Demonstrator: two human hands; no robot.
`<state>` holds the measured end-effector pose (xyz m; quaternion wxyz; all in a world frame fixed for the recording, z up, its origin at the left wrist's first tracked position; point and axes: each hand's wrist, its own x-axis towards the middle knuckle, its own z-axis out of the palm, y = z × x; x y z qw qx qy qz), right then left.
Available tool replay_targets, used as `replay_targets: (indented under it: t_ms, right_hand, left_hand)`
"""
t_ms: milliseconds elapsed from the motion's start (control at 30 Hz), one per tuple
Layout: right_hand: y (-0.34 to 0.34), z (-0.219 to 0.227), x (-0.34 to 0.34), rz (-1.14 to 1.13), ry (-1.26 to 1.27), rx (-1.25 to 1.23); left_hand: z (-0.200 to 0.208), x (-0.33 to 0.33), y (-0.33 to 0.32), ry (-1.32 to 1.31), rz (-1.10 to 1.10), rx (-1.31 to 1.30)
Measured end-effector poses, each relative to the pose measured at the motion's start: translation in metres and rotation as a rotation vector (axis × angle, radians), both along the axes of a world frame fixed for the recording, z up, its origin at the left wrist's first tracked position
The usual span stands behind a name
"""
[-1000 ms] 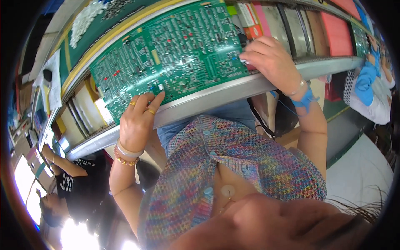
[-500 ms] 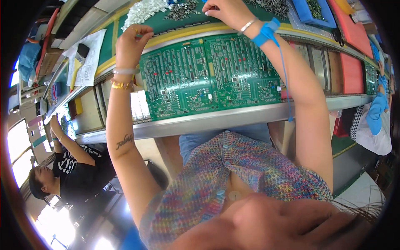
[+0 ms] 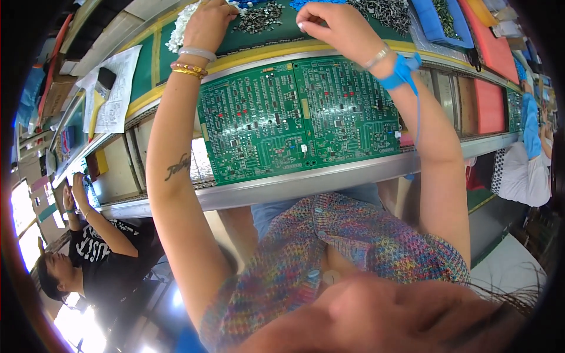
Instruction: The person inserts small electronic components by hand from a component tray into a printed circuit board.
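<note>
My left hand (image 3: 207, 28) reaches over the far edge of the bench into a pile of white parts (image 3: 178, 36). Its fingers are bent together at the pile; what they pinch, if anything, is hidden. My right hand (image 3: 339, 28) hovers just this side of a heap of blue parts (image 3: 318, 2), thumb and fingers curled in; I cannot make out anything between them. A blue strap with a cord (image 3: 402, 72) circles my right wrist. Below both hands, two joined green circuit boards (image 3: 253, 130) lie side by side on the rail track, dotted with small components.
Dark metallic parts (image 3: 259, 19) and grey pins (image 3: 385, 13) lie in heaps along the green bench. A blue bin (image 3: 442, 23) stands at the far right. Paper sheets (image 3: 120, 88) lie left. A metal rail (image 3: 306, 175) runs in front. Co-workers sit on both sides.
My left hand has gone from beside the boards' far left corner up to the white pile. My right hand has drawn slightly right and nearer, away from the blue heap.
</note>
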<state>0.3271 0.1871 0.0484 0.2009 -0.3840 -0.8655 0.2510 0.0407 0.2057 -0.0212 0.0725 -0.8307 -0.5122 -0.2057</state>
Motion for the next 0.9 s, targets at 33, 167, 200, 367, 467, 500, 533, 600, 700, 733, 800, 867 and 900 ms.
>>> replay_targets:
  t_ms: [33, 167, 200, 367, 467, 500, 533, 600, 700, 733, 800, 867, 900]
  right_hand:
    - [-0.01, -0.001, 0.01, 0.026, 0.025, -0.039]
    - [-0.043, -0.022, 0.035, 0.132, 0.101, 0.062]
    - [-0.049, -0.024, 0.036, 0.13, 0.099, 0.061]
    - [-0.057, -0.038, 0.037, 0.094, 0.024, -0.034]
    - [-0.056, -0.044, 0.037, 0.145, 0.014, 0.067]
    - [-0.057, -0.046, 0.035, 0.15, 0.011, 0.064]
    - [-0.057, -0.047, 0.034, 0.15, 0.007, 0.061]
    - [-0.057, -0.051, 0.033, 0.129, -0.045, 0.102]
    - [-0.058, -0.052, 0.028, 0.119, -0.061, 0.144]
    - [-0.057, -0.053, 0.028, 0.117, -0.064, 0.143]
    - [-0.056, -0.054, 0.027, 0.125, -0.067, 0.162]
    - [-0.056, -0.055, 0.027, 0.137, -0.08, 0.16]
    - [-0.056, -0.056, 0.026, 0.148, -0.091, 0.161]
  left_hand:
    - [0.003, 0.0, -0.002, 0.009, 0.01, -0.012]
    - [0.035, 0.038, -0.044, -0.295, 0.244, -0.203]
    - [0.04, 0.046, -0.06, -0.296, 0.242, -0.205]
    - [0.05, 0.083, -0.138, -0.722, 0.065, -0.476]
    - [0.039, 0.09, -0.165, -0.836, 0.08, -0.62]
    - [0.035, 0.091, -0.17, -0.838, 0.082, -0.622]
    - [0.032, 0.093, -0.173, -0.872, 0.079, -0.65]
    - [0.027, 0.095, -0.174, -0.91, 0.072, -0.683]
    - [0.025, 0.095, -0.175, -0.875, 0.06, -0.739]
    - [0.024, 0.096, -0.174, -0.877, 0.054, -0.733]
    - [0.022, 0.095, -0.172, -0.881, 0.047, -0.729]
    - [0.021, 0.094, -0.173, -0.902, 0.042, -0.725]
    - [0.021, 0.095, -0.173, -0.904, 0.044, -0.727]
